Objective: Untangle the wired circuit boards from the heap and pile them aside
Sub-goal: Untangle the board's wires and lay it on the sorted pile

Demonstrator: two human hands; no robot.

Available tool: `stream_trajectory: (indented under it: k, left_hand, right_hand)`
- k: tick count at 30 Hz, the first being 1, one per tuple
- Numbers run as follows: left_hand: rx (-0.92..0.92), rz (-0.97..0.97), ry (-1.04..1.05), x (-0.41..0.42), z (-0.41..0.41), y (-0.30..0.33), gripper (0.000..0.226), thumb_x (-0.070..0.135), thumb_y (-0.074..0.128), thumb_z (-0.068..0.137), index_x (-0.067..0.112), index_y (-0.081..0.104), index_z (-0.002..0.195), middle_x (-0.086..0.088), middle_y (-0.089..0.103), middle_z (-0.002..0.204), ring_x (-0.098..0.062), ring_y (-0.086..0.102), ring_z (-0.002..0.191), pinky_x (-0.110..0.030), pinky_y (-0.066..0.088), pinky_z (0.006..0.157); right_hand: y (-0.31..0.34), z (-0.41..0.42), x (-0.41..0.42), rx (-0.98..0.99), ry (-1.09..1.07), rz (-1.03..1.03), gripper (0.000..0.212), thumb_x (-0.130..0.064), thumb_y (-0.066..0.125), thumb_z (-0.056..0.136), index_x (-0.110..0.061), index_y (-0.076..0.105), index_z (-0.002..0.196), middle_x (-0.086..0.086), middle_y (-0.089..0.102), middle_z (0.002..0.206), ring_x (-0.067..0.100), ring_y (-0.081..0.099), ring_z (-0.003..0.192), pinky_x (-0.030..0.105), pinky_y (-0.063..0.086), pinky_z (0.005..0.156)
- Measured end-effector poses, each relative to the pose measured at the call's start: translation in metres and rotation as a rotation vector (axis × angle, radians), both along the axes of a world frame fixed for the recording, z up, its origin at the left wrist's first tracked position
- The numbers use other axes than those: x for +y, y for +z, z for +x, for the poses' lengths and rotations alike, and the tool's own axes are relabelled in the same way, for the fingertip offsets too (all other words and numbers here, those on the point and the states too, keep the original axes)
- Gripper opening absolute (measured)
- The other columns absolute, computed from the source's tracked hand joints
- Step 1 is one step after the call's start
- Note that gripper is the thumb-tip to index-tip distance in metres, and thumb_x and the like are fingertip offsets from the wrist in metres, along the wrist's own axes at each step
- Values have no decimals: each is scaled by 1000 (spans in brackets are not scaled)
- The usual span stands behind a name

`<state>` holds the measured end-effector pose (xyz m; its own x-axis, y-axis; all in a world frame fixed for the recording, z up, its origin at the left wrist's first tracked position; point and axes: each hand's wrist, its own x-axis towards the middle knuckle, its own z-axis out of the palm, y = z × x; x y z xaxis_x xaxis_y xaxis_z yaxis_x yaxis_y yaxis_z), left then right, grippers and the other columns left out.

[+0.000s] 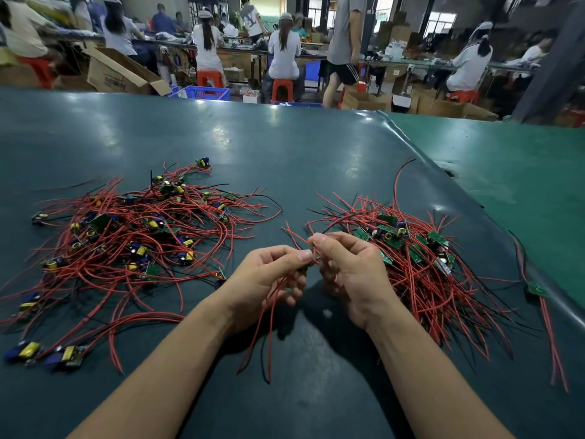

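Observation:
A tangled heap of small circuit boards with red and black wires [136, 236] spreads over the left of the dark green table [285, 160]. A second pile of boards with wires [418, 258] lies on the right. Between them, above the table, my left hand [269, 277] grips a small board [303, 270], mostly hidden by my fingers, and its red wires [262, 327] hang down below my palm. My right hand [345, 267] pinches red wires [297, 239] at the same board, just beside my left thumb.
A single wired board [538, 289] lies apart near the table's right edge, beside a lighter green surface [519, 172]. Two loose boards [47, 353] sit at the near left. Beyond the table, seated workers, red stools, cardboard boxes and blue crates fill the room.

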<state>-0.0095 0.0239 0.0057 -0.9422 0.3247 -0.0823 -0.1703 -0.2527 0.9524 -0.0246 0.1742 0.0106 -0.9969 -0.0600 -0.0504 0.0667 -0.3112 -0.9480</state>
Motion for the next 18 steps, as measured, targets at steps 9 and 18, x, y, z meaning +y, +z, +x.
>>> stream_trajectory:
  k: [9,18]
  left_hand:
    - [38,44,-56,0,-4,-6,29,12,66,76,21,53,51,4,44,50,-8,39,39,-17,34,41]
    - [22,80,-180,-9,-3,-5,32,17,73,66,13,42,60,1,40,48,-10,38,37,-17,31,38]
  right_hand:
    - [1,-12,12,103,-274,-125,30,-12,64,93,-8,65,64,-2,49,51,7,31,32,13,22,33]
    - [4,-11,9,50,-199,-292,33,-15,55,97,-8,62,66,-3,41,50,6,31,34,13,20,32]
